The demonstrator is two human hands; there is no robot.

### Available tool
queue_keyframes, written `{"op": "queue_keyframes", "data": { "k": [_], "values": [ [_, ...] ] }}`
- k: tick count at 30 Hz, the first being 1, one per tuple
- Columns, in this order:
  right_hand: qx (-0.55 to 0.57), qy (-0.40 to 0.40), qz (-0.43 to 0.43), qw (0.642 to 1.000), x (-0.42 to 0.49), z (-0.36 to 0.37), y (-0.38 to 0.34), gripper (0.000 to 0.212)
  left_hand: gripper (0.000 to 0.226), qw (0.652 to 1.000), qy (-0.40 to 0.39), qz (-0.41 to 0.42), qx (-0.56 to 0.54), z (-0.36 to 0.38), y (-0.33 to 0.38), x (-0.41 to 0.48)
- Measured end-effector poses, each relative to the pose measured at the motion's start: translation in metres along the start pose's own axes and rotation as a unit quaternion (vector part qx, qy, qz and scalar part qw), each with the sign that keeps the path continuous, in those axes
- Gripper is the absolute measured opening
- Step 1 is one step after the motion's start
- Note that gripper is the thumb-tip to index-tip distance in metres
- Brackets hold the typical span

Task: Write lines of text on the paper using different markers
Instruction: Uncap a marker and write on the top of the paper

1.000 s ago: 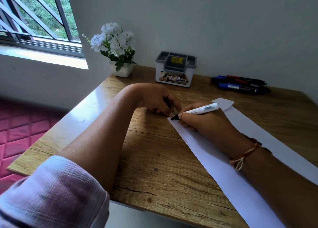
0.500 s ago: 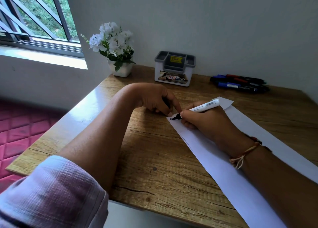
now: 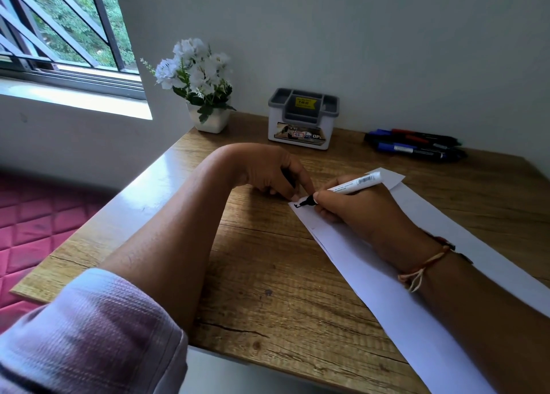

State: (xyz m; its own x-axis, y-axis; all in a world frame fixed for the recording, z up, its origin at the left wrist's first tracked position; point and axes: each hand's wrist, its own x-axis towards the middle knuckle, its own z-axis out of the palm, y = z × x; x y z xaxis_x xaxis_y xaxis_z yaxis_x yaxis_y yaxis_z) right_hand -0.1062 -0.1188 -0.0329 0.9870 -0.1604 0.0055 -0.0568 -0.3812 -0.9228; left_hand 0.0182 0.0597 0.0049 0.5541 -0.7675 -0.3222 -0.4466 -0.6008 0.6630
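From the head view, the only one I have, I judge the step in hand to be the very start of the first line. A short black stroke [image 3: 297,205] sits at the far left corner of the paper [image 3: 387,289], a long white strip slanting from the near right of the table [image 3: 268,274] toward its middle. To do this well I would hold the tip flat on the sheet with light, even pressure and run the letters rightward along the strip. I would also leave room for lines in other colours and pin the corner so the sheet does not creep. The right hand [image 3: 366,212] grips the white marker [image 3: 348,187] in a writing pinch, with thumb and fingers wrapped near the black tip. The barrel tilts up and away to the right, and the heel of the hand and the braceleted wrist rest on the paper. The left hand [image 3: 268,170] reaches in from the near left with its wrist bent. Its fingers curl round a small dark thing that I take to be the cap [image 3: 288,178]. One fingertip presses down just beside the marker tip, on the paper's corner or the table, I cannot tell which. The spare markers [image 3: 416,146] lie bundled at the far right, well apart from both hands. A grey-and-white organizer [image 3: 303,120] stands at the far middle, and a pot of white flowers [image 3: 205,90] at the far left.
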Motion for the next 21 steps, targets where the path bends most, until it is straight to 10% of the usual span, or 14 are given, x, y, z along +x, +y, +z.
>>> {"op": "queue_keyframes", "data": {
  "k": [21],
  "values": [
    [0.033, 0.009, 0.037, 0.999, -0.0053, -0.0018, -0.0080, 0.016, 0.034, 1.000, -0.003, -0.004, 0.014, -0.0010, -0.0017, 0.0024]
  ]
}}
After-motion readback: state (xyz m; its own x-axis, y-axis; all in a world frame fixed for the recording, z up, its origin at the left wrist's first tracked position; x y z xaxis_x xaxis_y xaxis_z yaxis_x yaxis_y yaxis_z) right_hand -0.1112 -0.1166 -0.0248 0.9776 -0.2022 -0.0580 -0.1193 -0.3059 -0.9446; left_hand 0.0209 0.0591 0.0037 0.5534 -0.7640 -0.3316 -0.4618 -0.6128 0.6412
